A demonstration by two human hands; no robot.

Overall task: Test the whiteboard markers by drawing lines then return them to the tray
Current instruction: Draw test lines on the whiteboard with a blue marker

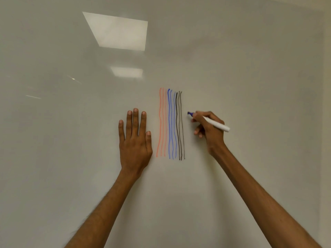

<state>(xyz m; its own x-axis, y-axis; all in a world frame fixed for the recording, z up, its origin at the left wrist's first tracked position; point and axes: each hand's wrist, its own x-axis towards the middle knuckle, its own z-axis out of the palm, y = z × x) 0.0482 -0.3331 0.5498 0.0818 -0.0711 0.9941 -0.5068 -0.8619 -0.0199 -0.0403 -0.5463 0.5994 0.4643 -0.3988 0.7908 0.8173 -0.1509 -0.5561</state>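
Head view: two hands (135,142) (209,128), one marker (217,125), lines (169,122) in three colours

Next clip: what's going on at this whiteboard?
A person stands at a glossy white whiteboard. The left hand rests flat on it, fingers straight. The right hand grips a white-barrelled marker with a purple tip, the tip pointing at the board just right of the drawn lines. Three sets of wavy vertical lines are on the board: orange lines, blue lines and black lines. No purple line shows yet, and no tray is in view.
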